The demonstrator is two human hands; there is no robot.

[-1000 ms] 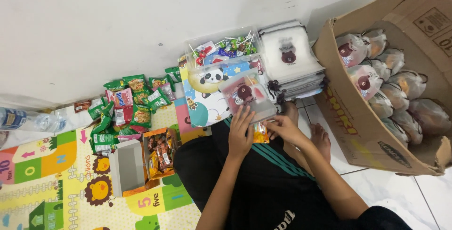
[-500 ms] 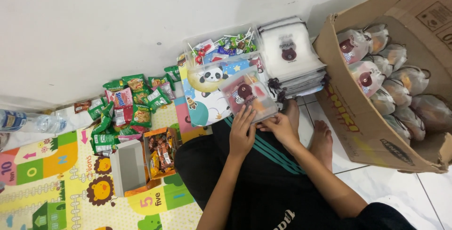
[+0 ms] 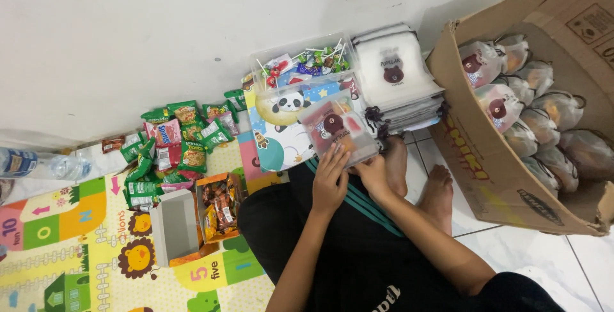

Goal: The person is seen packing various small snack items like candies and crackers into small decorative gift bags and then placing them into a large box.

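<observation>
Frosted drawstring pouch (image 3: 338,129), bear print

You get bright, even light; the wall (image 3: 160,31) glows pale, a soft shadow falls behind the box (image 3: 486,158), edges bend slightly, and small packets perhaps blur.

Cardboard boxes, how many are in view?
2: a large cardboard box at right holding filled bags, and a small open box on the play mat at left. Others may be hidden.
</observation>
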